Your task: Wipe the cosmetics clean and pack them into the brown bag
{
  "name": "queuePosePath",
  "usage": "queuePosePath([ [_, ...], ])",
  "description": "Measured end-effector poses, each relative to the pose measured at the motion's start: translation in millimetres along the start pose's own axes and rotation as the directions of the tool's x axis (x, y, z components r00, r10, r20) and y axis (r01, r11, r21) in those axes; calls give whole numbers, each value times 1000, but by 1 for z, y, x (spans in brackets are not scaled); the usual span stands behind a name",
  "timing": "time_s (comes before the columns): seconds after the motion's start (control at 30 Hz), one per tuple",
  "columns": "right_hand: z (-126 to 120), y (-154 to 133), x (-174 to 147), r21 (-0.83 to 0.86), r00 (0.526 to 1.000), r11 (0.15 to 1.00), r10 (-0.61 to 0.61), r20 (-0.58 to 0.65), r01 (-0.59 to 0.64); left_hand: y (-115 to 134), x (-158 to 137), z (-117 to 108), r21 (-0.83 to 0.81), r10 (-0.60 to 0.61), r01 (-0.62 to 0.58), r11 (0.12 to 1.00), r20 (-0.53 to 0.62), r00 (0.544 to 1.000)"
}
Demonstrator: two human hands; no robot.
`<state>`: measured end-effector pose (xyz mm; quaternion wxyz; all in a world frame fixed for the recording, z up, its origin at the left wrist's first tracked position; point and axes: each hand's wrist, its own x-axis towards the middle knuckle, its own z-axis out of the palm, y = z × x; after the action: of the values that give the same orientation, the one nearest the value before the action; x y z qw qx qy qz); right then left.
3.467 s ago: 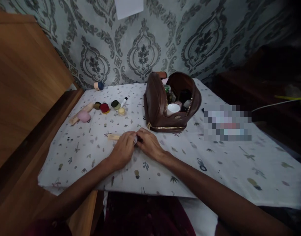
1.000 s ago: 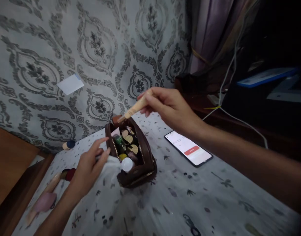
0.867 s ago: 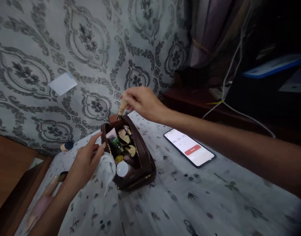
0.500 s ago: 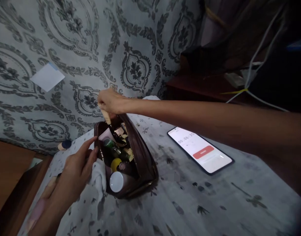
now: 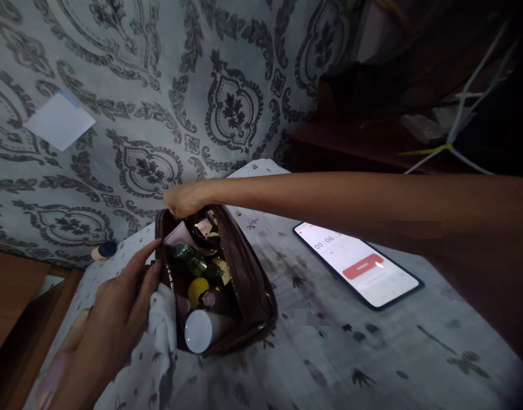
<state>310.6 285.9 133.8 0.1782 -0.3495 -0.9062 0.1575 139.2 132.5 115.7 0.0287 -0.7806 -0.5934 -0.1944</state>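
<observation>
A brown zip pouch [image 5: 255, 279] lies open on the patterned cloth, packed with small items. My left hand [image 5: 116, 302] pinches its near-left rim between thumb and forefinger. At the far end of the opening is my right hand [image 5: 184, 199], bent down with curled fingers; the fingertips and whatever they hold are hidden. Inside the pouch I see a white-capped container [image 5: 199, 332], a yellow round lid [image 5: 198, 291], a green bottle [image 5: 191, 259] and a pale pink packet [image 5: 179, 236]. A white cloth [image 5: 162, 319] hangs beside the pouch, below my left hand.
A phone [image 5: 364, 273] showing a running timer lies right of the pouch, partly under my right forearm. A dark-capped beige item [image 5: 104, 250] rests by the patterned wall [image 5: 236, 114]. White cables [image 5: 462, 108] hang at the far right.
My right hand has lowered into the pouch's far end, and the beige stick-like thing it held is now out of sight. My left hand keeps its grip. The view has shifted slightly.
</observation>
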Motion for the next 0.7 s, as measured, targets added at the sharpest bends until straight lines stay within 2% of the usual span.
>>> queuePosePath([
  [0.07,-3,-4,-4,-142,990,990,-3,142,24,3,1,-1,3,-13,13,1000,15,1000],
  [0.1,-5,-5,-5,-152,985,988,-10,171,37,5,1,-2,0,-21,21,1000,25,999],
  [0.2,-11,-5,-7,-62,965,998,-11,264,28,13,3,-6,-7,-46,46,999,55,997],
  [0.3,-13,-3,-7,73,948,996,33,316,-60,18,4,-7,-26,-62,64,998,79,995],
  [0.4,-12,-3,-7,199,952,967,100,288,-161,18,4,-5,-60,-64,68,996,74,995],
  [0.47,-12,-4,-7,242,960,953,120,254,-183,18,2,-4,-100,-66,72,992,59,996],
  [0.6,-17,-3,-8,270,980,950,114,166,-156,11,-10,-8,-176,-84,80,981,-13,996],
  [0.7,-20,-1,-17,380,991,917,131,3,-123,-7,-31,-9,-173,-160,139,975,-113,981],
])
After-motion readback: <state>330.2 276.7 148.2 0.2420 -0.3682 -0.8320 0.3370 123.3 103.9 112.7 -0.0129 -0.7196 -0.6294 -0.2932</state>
